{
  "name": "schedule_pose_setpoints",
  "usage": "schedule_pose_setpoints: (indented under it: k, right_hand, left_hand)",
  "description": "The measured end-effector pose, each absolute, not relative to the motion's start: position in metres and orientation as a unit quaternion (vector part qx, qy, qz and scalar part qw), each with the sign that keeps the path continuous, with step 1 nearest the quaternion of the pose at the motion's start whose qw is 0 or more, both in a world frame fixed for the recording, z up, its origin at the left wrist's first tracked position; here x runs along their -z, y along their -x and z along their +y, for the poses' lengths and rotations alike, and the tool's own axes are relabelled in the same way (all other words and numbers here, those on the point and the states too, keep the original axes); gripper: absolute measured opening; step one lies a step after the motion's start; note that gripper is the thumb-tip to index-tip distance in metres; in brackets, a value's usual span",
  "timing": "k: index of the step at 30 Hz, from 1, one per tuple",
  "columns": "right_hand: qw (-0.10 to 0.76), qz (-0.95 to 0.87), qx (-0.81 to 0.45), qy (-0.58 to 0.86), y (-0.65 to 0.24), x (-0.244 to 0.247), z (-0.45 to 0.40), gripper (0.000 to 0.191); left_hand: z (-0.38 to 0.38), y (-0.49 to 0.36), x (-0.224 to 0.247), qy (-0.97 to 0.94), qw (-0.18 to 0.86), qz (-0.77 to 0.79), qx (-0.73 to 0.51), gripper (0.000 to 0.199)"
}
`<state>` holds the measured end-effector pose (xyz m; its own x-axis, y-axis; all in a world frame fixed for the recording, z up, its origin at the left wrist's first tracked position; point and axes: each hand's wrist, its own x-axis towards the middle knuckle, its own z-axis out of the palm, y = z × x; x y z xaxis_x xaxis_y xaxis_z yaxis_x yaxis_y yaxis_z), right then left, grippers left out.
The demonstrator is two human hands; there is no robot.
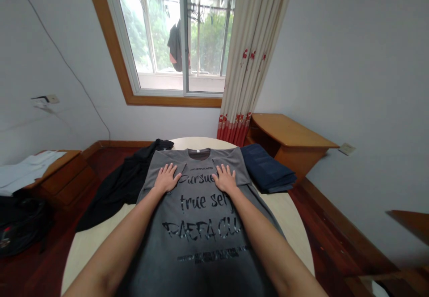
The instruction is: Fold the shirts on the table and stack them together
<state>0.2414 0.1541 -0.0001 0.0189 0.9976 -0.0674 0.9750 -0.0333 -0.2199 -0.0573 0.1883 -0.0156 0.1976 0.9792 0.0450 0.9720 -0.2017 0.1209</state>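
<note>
I see the grey T-shirt [201, 198] front up on the round table [187, 142], collar at far edge; L hand [166, 178] and R hand [225, 179] lie palm-down, fingers spread, on its upper chest, gripping nothing; for a good flatten, press lightly, sweep outwards from the print, keep the fabric square. Rel. to shirt: black garment [127, 180] left, folded navy cloth [266, 167] right; desk [291, 131] beyond navy cloth, its open compartment too dark to tell contents.

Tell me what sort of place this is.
Likely a room in a home: a patterned curtain hangs by the window, wooden drawers stand at the left, and a gray T-shirt lies spread on a table.
</note>
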Motion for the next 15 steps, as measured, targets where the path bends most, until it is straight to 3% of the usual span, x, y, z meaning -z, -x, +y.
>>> schedule_pose_setpoints:
  k: [8,15]
  right_hand:
    - [0.072,-0.697,-0.072,0.710,-0.238,0.016,0.180,0.071]
    - [0.079,-0.708,-0.018,0.702,-0.229,0.001,0.174,0.067]
  left_hand:
    - [0.216,0.066,0.021,-0.771,0.012,0.633,-0.067,0.067]
    - [0.210,0.057,0.010,-0.769,-0.006,0.636,-0.072,0.064]
